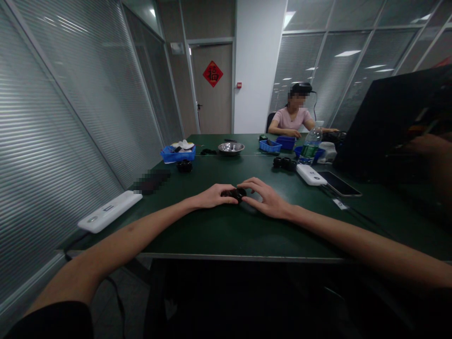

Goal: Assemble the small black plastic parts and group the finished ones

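Several small black round pieces (240, 193) sit together in a short row on the green table, between my two hands. My left hand (215, 195) wraps round the row's left end, thumb in front and fingers behind, hiding part of it. From the other side my right hand (266, 198) curves its thumb and fingertips about the rightmost piece. A gap shows between that piece and my right palm. How firmly the right fingertips press on it is hard to make out.
More black pieces (284, 163) stand by a white power bank (310, 174), a phone (337, 182) and a bottle (310, 146). Behind are a metal bowl (231, 149) and blue baskets (178, 154). Another white power bank (110, 212) lies left. A co-worker (291, 120) sits opposite; a blurred hand (429, 146) shows right.
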Demonstrator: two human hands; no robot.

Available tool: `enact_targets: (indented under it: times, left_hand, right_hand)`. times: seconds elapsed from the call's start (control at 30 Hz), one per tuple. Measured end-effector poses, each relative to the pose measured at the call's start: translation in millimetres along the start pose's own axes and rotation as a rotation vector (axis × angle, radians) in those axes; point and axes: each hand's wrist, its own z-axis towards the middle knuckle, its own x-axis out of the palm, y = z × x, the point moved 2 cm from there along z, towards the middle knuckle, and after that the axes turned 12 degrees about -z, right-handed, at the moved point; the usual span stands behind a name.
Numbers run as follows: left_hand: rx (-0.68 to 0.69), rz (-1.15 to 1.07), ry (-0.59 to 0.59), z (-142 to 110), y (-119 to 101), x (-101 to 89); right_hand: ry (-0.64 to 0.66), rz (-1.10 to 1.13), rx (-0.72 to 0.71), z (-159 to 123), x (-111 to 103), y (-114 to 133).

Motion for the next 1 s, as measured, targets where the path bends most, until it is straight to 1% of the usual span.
enact_targets:
  times: [0.1, 0.27, 0.37, 0.5, 0.67, 0.87, 1.0]
  left_hand:
    - [-0.005, -0.009, 0.001, 0, -1, 0.5]
    - [-0.033, -0.028, -0.001, 0, -1, 1.4]
    - [-0.048, -0.018, 0.0, 0, -3, 1.7]
    - [-0.033, 0.01, -0.015, -1, -7, 1.4]
    - [0.004, 0.001, 0.007, -1, -11, 2.0]
    - [-0.026, 0.003, 0.002, -1, -11, 2.4]
    - [-0.025, 0.003, 0.012, -1, -10, 1.5]
  right_hand:
    - [-0.015, 0.006, 0.008, 0, 1, -2]
    - [0.019, 0.023, -0.031, 0, 0, 0]
    - [0.028, 0.026, -0.027, 0, 0, 2]
    - [0.03, 0.018, -0.014, 0, 1, 1]
    - [0.017, 0.0, -0.018, -1, 2, -1]
    - [0.018, 0.023, -0.058, -1, 0, 1]
    - [0.008, 0.026, -0.03, 0, 1, 1]
